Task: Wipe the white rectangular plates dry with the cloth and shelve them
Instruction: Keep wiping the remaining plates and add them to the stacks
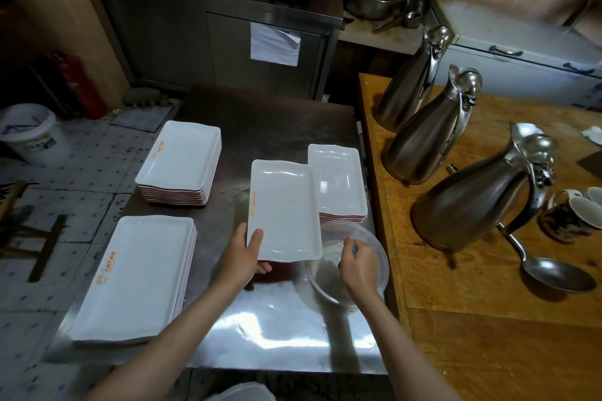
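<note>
A white rectangular plate (284,210) is held above the steel table (260,319), gripped at its near-left corner by the left hand (242,255), thumb on top and fingers underneath. At three o'clock from that hand, the right hand (358,265) reaches into a clear bowl (379,265), fingers curled round something small and bluish that is too blurred to identify; the bowl's other contents are unclear. Plate stacks sit at one o'clock (338,184), ten o'clock (180,163) and eight o'clock (136,277).

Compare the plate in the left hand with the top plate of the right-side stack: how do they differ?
The held plate is lifted and gripped by the left hand; the stack's top plate lies flat, untouched. The held plate shows an orange logo; the other shows none. Both are white and rectangular.
</note>
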